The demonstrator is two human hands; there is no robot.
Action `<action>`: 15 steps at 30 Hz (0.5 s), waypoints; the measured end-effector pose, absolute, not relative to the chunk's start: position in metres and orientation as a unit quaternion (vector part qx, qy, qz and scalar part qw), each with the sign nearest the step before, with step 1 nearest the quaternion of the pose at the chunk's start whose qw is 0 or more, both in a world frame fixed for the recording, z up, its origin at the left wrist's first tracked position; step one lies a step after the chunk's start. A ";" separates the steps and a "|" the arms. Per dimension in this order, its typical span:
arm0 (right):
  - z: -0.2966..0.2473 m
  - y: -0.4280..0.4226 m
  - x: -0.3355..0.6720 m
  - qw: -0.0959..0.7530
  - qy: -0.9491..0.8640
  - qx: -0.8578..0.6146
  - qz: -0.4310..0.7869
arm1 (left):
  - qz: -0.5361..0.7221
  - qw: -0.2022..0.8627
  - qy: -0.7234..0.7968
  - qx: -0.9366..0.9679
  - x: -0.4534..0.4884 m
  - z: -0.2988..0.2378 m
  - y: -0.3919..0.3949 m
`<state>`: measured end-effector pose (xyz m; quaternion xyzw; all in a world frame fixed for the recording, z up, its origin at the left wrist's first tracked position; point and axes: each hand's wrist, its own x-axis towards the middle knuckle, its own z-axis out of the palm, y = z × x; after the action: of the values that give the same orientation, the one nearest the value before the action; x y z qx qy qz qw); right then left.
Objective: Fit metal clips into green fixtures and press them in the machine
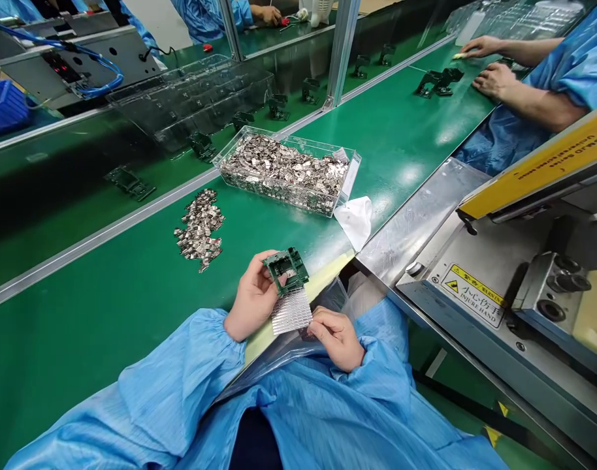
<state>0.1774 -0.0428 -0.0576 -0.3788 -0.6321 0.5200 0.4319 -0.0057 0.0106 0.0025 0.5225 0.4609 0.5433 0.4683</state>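
Observation:
Between the thumb and fingers of my left hand (255, 295) is a dark green plastic housing (287, 269) with a square opening; a small metal piece shows inside it. Just below it, my right hand (338, 338) pinches the edge of a silvery sheet (291, 312) marked off in rows of small rectangles. The sheet's upper edge meets the underside of the housing; whether they touch I cannot tell. Ahead on the green work surface lies a loose pile of small metal parts (200, 228). Behind it stands a clear plastic tray (279, 196) heaped with similar parts.
A white cloth-like piece (354, 222) lies by the tray's right corner. Several green housings (129, 183) sit on the belt beyond the metal rail (102, 234). At right stands a machine with a warning label (473, 294). A co-worker's hands (495, 79) are at the far right.

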 end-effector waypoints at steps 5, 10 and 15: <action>-0.049 -0.049 0.182 0.347 -0.719 -0.437 0.415 | 0.553 0.467 0.445 0.527 -0.004 0.006 0.011; -0.059 -0.043 0.185 0.115 -0.756 -0.552 0.333 | 0.556 0.474 0.443 0.519 -0.004 0.007 0.011; -0.061 -0.032 0.189 0.026 -0.750 -0.575 0.324 | 0.571 0.465 0.452 0.504 -0.008 0.003 0.005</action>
<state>0.1890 -0.0322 -0.0613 -0.5753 -0.7504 0.3245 0.0258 -0.0078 0.0054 0.0033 0.5041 0.4516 0.5710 0.4646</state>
